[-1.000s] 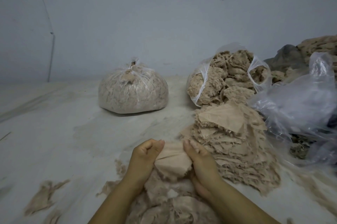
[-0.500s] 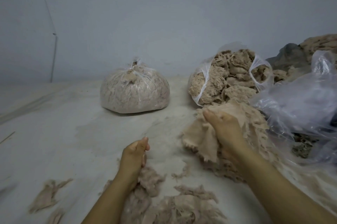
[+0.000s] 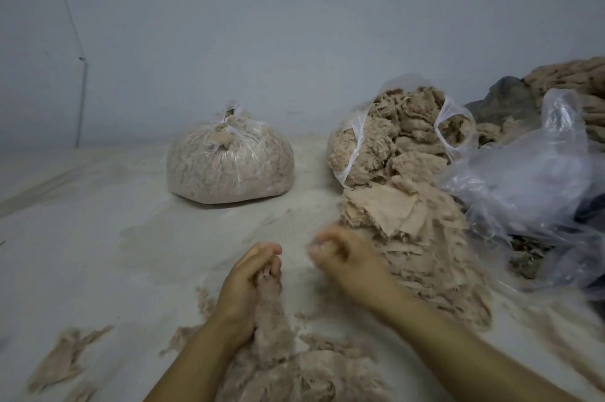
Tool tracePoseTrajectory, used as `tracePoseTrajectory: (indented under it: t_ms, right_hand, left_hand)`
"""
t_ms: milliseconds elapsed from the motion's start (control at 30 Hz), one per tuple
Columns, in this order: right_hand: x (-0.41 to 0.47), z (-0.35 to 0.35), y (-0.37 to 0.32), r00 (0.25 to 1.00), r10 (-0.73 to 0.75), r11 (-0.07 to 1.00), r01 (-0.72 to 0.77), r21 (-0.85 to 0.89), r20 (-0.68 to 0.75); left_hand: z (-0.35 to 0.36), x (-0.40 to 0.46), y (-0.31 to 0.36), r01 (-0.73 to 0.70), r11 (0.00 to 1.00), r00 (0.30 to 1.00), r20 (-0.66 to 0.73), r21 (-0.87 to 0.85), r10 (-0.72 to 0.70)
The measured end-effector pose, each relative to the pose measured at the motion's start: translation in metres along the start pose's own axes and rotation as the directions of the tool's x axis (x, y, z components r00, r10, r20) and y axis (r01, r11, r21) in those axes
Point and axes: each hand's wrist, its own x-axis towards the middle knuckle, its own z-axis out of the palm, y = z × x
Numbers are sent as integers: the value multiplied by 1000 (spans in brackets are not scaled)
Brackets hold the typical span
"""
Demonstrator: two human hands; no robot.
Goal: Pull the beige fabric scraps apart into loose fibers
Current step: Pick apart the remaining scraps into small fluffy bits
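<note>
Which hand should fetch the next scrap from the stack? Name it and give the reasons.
Right. The right hand lies beside the stack of flat beige scraps, and seems to pinch only a wisp. The left hand sits farther off and grips a tuft of pulled fibers.

Two hands (image 3: 248,283), three plastic bags (image 3: 229,166), one scrap pile (image 3: 402,225).

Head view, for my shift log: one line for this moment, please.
left hand: grips fiber tuft | right hand: blurred, pinching fibers | scrap pile: beside right hand
</note>
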Motion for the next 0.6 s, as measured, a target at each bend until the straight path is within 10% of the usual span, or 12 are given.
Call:
tracePoseTrajectory:
  t_ms: [167,433,600]
  right_hand:
    - [-22,53,8,902,46,941,-183,285,429]
    - [-24,44,15,988,75,879,-129,459,136]
    - [-26,42,16,997,30,885,-62,462,77]
  left_hand:
    - [4,-3,7,-9,936,997,63,-352,34]
    - [-3,5,0,-33,995,968,-245,92,55]
    - [-2,-2,-9,134,953,990,-68,271,-120]
